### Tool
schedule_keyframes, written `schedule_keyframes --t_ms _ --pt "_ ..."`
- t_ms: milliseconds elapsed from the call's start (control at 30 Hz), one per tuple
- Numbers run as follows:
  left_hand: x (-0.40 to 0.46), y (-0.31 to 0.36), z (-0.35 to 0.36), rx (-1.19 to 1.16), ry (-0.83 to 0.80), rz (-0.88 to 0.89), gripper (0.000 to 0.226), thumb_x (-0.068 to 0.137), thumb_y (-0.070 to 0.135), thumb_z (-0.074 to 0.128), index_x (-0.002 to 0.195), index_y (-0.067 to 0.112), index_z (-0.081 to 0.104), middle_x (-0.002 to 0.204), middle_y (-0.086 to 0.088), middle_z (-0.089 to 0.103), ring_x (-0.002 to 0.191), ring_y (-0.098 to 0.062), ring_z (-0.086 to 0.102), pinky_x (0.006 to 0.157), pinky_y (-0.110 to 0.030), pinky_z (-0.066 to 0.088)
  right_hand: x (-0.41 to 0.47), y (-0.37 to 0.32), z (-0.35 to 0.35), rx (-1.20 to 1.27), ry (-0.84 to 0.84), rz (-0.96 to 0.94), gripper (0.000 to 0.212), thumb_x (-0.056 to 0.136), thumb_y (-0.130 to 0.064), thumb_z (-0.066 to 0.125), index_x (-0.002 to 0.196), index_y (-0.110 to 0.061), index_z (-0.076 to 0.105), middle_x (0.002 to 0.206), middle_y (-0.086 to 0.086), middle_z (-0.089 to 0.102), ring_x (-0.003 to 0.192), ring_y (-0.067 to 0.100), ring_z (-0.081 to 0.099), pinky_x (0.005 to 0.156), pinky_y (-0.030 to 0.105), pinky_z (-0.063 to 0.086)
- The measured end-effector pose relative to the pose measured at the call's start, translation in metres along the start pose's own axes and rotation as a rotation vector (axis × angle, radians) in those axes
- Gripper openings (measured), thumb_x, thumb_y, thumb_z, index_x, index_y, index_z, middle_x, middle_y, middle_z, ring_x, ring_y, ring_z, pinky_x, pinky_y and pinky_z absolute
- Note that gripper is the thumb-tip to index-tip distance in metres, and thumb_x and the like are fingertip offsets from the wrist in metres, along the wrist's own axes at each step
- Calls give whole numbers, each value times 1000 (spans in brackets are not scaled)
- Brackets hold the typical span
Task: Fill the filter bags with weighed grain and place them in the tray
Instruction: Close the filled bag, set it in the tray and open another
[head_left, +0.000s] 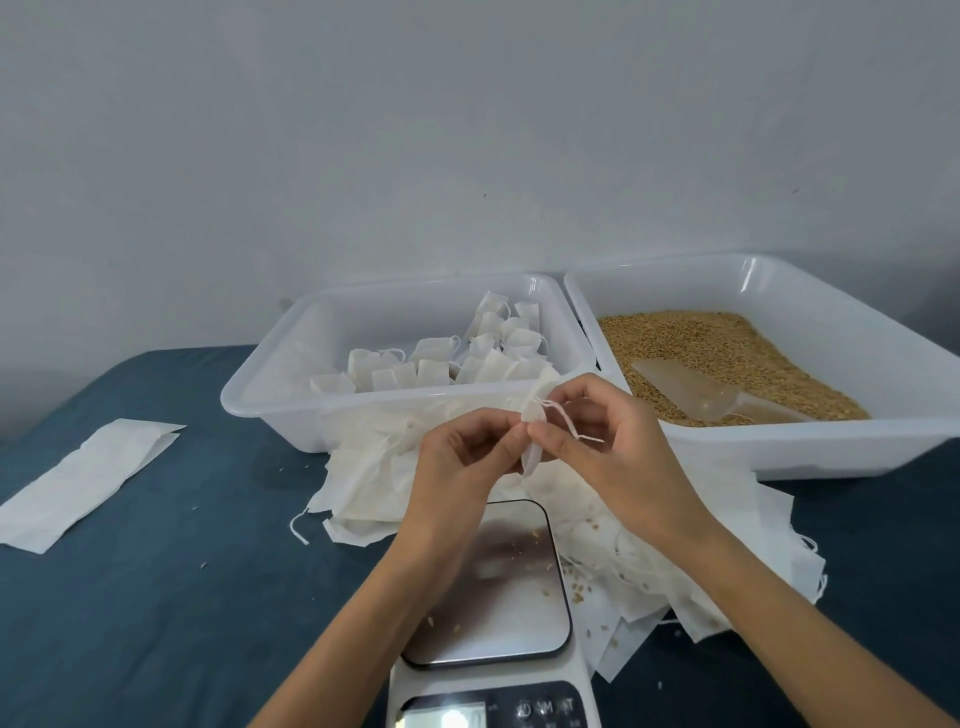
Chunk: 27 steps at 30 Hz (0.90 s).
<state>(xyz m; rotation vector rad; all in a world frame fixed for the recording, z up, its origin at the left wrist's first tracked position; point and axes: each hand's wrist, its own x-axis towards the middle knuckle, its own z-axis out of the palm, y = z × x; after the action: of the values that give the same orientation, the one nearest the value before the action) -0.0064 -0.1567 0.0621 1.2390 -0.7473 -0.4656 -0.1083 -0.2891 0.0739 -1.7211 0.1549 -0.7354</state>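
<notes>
Bag (533, 441), a small white filter pouch with a thin drawstring (563, 422), hangs pinched between both hands above the scale (493, 582), just in front of the near rim of the left tray (270, 395).

Head view: the pouch looks very light and limp, thin paper-like cloth that creases at a touch; with grain inside it would likely sag and spill if tipped, so the sound place to hold it is at the gathered mouth, beside the string, not the soft body. The string is fine and looks easy to lose from the fingertips. The left hand (462, 457) curls its fingers (511, 434) inward and pinches one edge of the pouch near the top. The right hand (602, 441) meets it from the other side, thumb and forefinger closed on the pouch while the string loops over the remaining bent fingers. Neither hand is spread; both are closed on the same pouch, fingertips nearly touching. Whether grain is already in it cannot be told.

Behind, the left tray holds many finished pouches (431, 364), standing together toward its right side. The right tray (779, 447) carries loose grain (727, 353) with a clear scoop (691, 392) lying in it. A heap of empty bags (649, 545) is spread on the dark blue desk (182, 597) around the scale, whose plate bears a few stray kernels. A flat white sheet (88, 483) lies well apart on the left.
</notes>
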Motion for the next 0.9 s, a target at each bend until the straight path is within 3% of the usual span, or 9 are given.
schedule_keyframes --t_ms 100,233,333,467,600,667,733,900 --pt "0 0 1 32 -5 31 19 94 15 71 98 -3 76 84 -17 72 79 -20 64 78 -23 55 -1 -2 2 -29 20 -16 25 82 -41 80 94 -26 64 87 2 74 83 20 72 78 35 60" --pt "0 0 0 31 -9 32 11 95 8 70 98 0 78 85 -9 75 79 -15 67 78 -22 55 -1 0 1 -47 47 -40 15 92 -23 75 95 -23 61 86 5 76 83 23 75 83 45 61" --pt "0 -1 0 40 36 25 10 96 8 70 98 4 79 87 -10 77 79 -15 69 78 -23 56 -2 0 2 -64 66 -55 19 94 -8 70 91 -20 55 81 5 74 79 26 74 81 50 60" --pt "0 -2 -1 48 97 23 9 96 8 71 98 4 79 89 -13 78 79 -18 70 80 -27 59 -3 4 0 -301 73 -182 27 93 5 63 84 -20 64 80 -5 68 80 20 71 76 45 59" --pt "-2 -1 0 57 88 40 7 95 10 73 96 7 80 87 -12 76 77 -19 70 80 -29 59 -5 3 2 -407 110 -230 17 94 -8 68 96 -20 78 91 -14 74 87 9 71 78 29 58" --pt "-2 -1 1 75 69 57 7 94 9 74 94 10 80 87 -14 77 78 -20 69 79 -28 59 -6 0 3 -353 68 -192 7 94 -25 72 93 -23 78 89 -14 74 86 10 72 78 29 59" --pt "-3 -1 3 89 55 67 10 93 6 74 93 14 81 87 -14 77 76 -19 69 77 -26 58 -6 -2 3 -307 48 -139 12 89 -36 76 92 -24 78 89 -12 74 85 12 72 78 31 59" --pt "-4 2 5 88 44 59 11 93 4 74 94 13 80 86 -11 77 75 -16 69 74 -22 56 -3 -3 0 -253 52 -67 11 84 -31 81 93 -25 77 91 -11 74 87 13 72 82 33 59"
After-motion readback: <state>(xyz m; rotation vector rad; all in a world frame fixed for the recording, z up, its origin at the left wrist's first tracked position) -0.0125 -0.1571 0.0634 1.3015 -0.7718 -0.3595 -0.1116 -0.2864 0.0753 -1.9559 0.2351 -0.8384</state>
